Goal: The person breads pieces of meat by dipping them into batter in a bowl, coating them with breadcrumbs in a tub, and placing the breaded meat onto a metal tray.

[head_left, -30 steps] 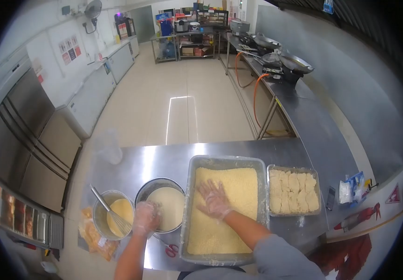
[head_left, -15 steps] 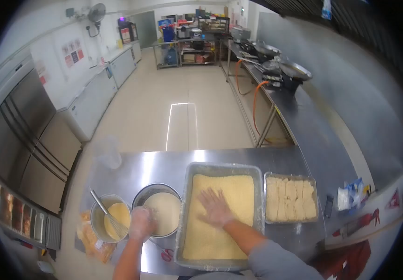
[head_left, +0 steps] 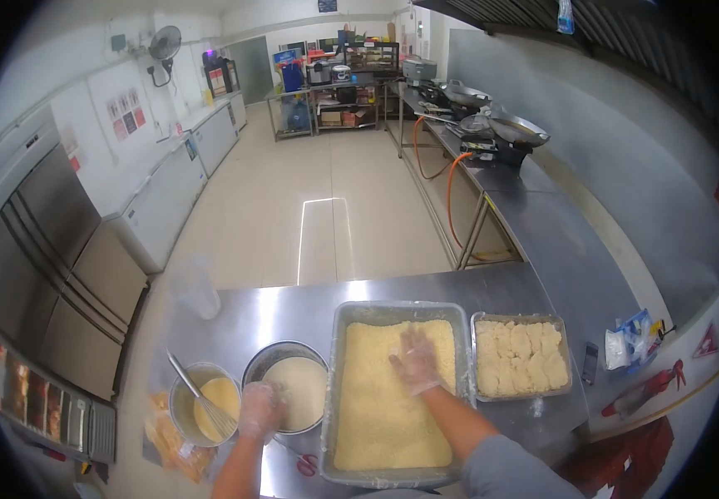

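Note:
My right hand (head_left: 417,363), in a clear plastic glove, lies with fingers stretched out on the yellow breadcrumbs (head_left: 380,416) in the upper right part of a grey tub (head_left: 336,349). Also gloved, my left hand (head_left: 261,409) is curled closed at the left rim of a metal pot (head_left: 269,351) of pale flour (head_left: 303,384); whatever its fingers may hold is hidden. Left of it stands a metal bowl (head_left: 178,409) of yellow batter, with a whisk (head_left: 201,395) leaning in it. Rows of pale breaded pieces (head_left: 519,358) fill a metal tray (head_left: 526,397) right of the tub.
Red-handled scissors (head_left: 307,465) and an orange plastic bag (head_left: 178,445) lie on the steel table (head_left: 293,308). A clear container (head_left: 200,287) stands at its far left edge. On the right are a phone (head_left: 590,363) and a blue-white packet (head_left: 628,339). Woks (head_left: 517,129) sit farther back.
My right hand has moved right and away from me across the breadcrumbs, whose surface is now less even. My left hand stays curled by the pot. The camera view has shifted slightly.

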### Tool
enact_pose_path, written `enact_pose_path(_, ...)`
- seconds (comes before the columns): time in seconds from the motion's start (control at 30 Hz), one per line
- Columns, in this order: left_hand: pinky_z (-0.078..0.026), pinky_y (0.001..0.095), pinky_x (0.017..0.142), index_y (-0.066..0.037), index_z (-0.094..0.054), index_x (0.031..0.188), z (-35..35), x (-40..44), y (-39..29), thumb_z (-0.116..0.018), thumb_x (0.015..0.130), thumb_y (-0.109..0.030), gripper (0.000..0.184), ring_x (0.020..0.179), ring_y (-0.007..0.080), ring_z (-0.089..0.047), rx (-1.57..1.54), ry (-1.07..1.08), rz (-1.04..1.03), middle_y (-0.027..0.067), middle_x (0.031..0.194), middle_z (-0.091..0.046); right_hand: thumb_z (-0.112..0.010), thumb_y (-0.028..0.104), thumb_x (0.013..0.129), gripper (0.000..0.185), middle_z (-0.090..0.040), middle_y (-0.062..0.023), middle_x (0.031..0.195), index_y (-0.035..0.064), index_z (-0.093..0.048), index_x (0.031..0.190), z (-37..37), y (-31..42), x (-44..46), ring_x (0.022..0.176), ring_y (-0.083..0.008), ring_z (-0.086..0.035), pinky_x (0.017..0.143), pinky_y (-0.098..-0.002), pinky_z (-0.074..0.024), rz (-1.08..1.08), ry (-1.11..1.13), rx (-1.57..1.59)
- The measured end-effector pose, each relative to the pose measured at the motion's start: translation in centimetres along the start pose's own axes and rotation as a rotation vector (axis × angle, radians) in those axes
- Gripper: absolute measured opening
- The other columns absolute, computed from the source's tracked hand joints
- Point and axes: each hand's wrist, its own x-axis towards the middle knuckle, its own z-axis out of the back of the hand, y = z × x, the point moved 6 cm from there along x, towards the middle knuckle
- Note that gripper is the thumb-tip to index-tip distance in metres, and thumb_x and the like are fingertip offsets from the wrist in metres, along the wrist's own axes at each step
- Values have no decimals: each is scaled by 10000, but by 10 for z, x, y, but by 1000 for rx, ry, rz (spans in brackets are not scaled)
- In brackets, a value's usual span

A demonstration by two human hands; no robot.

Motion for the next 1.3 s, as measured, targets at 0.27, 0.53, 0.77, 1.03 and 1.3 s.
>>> enact_pose_path(0.27,-519,571,1017,9,-793,991,8,-8,-6,-730,912,-375,397,1070,477,-691,-92,-175,-61,268,1047,-769,-580,653,1037,1020,-206,-199,1852,51,-218,1777,-17,87,-66,1718,-420,-127,1384,-619,-99,418,268,-123)
enact_pose_path(0.53,-552,582,921,-61,-834,1049,9,-3,-8,-785,891,-307,297,990,462,-726,-41,-64,-60,233,991,-782,-498,767,1028,1029,-124,-146,1882,140,-221,1796,23,92,-29,1733,-385,-81,1385,-619,-31,344,188,-171)
enact_pose_path(0.77,-556,543,934,-36,-808,1051,11,-2,-15,-714,915,-325,333,1000,429,-729,45,-52,-107,223,986,-785,-473,804,1015,1039,-72,-177,1884,158,-248,1797,-21,68,6,1730,-437,-10,1359,-677,29,251,33,-172)
enact_pose_path(1.03,-561,541,955,-26,-811,1029,2,0,-15,-703,942,-344,347,1004,421,-743,99,43,-122,218,1008,-794,-510,788,999,1049,-114,-192,1877,150,-262,1794,-4,86,28,1727,-442,-44,1362,-664,39,195,-186,-53)
enact_pose_path(1.3,-569,558,929,-78,-845,1071,2,-1,-3,-788,874,-292,296,983,422,-750,33,-20,-124,203,1000,-798,-545,726,1013,998,-192,-217,1852,118,-318,1771,-16,87,18,1721,-431,-91,1373,-643,13,260,-178,70)
